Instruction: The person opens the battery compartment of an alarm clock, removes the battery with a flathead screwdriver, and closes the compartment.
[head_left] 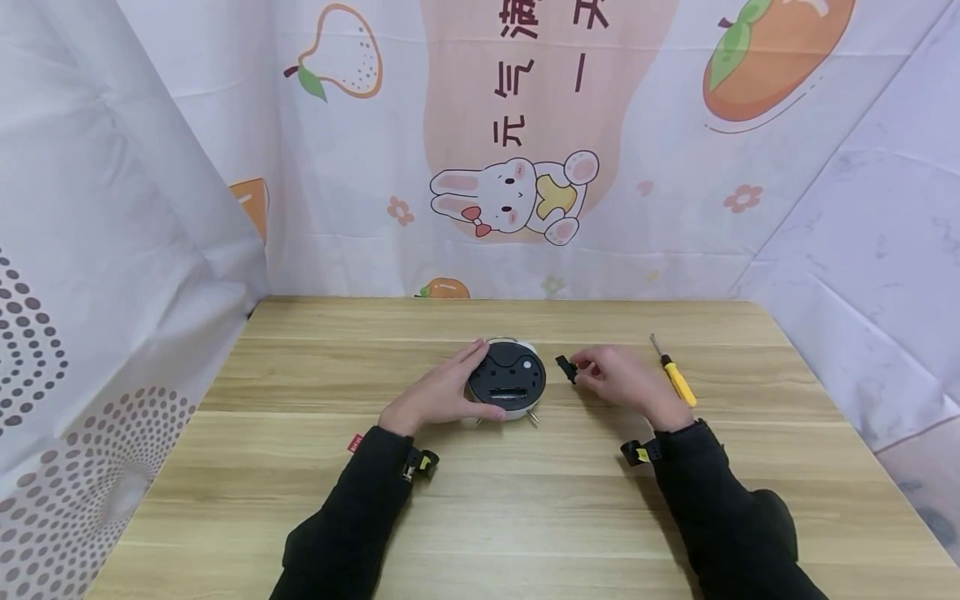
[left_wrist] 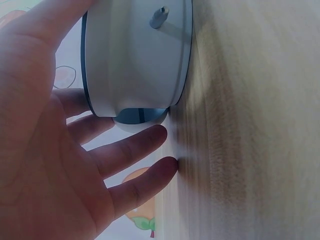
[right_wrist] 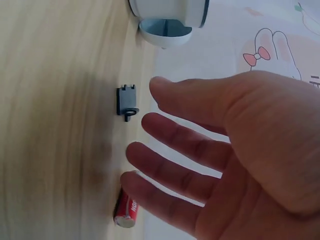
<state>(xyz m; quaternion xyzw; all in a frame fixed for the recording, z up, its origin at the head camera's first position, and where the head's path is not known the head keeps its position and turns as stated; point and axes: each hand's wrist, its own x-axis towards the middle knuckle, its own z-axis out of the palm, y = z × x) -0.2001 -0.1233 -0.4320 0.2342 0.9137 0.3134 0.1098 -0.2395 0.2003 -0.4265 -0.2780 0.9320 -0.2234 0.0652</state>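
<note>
At frame centre on the worktop (head_left: 300, 500), the left hand (head_left: 438, 396) steadies the face-down alarm clock (head_left: 510, 379) with relaxed fingers. The right hand (right_wrist: 225, 160), spread and empty, hovers beside the battery cover (right_wrist: 126, 102) and battery (right_wrist: 126, 210). The battery swap seems midway; next likely calls for pinching the battery.

Head view looks down the table (head_left: 525, 500) from the near edge; both close wrist views share the clock (left_wrist: 135, 55).
</note>
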